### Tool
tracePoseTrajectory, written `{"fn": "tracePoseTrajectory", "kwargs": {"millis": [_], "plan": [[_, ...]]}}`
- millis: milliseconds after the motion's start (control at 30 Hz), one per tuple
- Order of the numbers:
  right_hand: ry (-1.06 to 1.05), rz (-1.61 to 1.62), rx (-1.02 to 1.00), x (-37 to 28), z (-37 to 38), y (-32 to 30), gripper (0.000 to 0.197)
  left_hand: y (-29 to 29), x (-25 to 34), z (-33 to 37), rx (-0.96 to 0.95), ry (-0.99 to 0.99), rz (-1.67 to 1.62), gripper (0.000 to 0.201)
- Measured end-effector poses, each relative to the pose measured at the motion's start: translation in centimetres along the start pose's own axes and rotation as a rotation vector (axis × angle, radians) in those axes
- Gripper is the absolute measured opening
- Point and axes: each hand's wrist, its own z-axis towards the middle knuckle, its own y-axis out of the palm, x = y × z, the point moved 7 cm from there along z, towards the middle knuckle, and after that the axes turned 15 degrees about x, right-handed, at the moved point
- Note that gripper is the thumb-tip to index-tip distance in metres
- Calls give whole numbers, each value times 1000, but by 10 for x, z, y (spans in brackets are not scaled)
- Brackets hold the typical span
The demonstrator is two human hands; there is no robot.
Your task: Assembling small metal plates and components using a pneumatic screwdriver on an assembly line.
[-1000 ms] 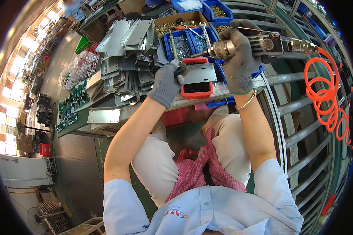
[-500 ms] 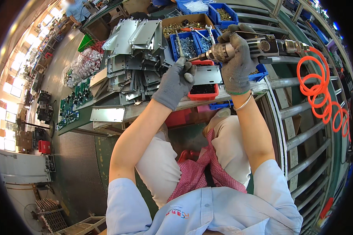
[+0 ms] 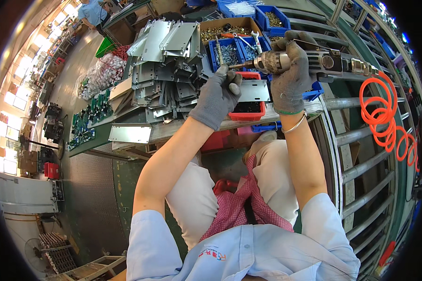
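Observation:
My right hand (image 3: 291, 79), in a grey glove, grips an air-powered screwdriver (image 3: 328, 62) held sideways, its bit pointing left. My left hand (image 3: 214, 99), also gloved in grey, is closed with its fingertips at the end of the bit. What those fingers pinch, if anything, is too small to make out. Just below the tool, a flat silver metal plate (image 3: 254, 91) lies across a red bin (image 3: 249, 111) with small dark parts inside. To the left of my left hand rises a heap of bent metal plates (image 3: 155, 68).
Blue bins (image 3: 228, 55) of screws and a cardboard box (image 3: 222, 27) of brass-coloured parts stand behind my hands. A single plate (image 3: 130, 134) lies at the bench's left edge near green circuit boards (image 3: 88, 114). An orange coiled hose (image 3: 379, 108) hangs over the metal rollers (image 3: 356, 133) at right.
Both hands and the screwdriver have shifted slightly right in the picture, as has the bench behind them. The grip on the tool looks the same.

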Motion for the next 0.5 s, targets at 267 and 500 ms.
{"fn": "tracePoseTrajectory", "kwargs": {"millis": [267, 500], "plan": [[87, 32, 35, 5, 1, -4, 33, 3, -5, -3, -25, -32, -26, 26], [217, 109, 161, 12, 4, -6, 20, 6, -6, -4, -53, -52, -32, 25]]}}
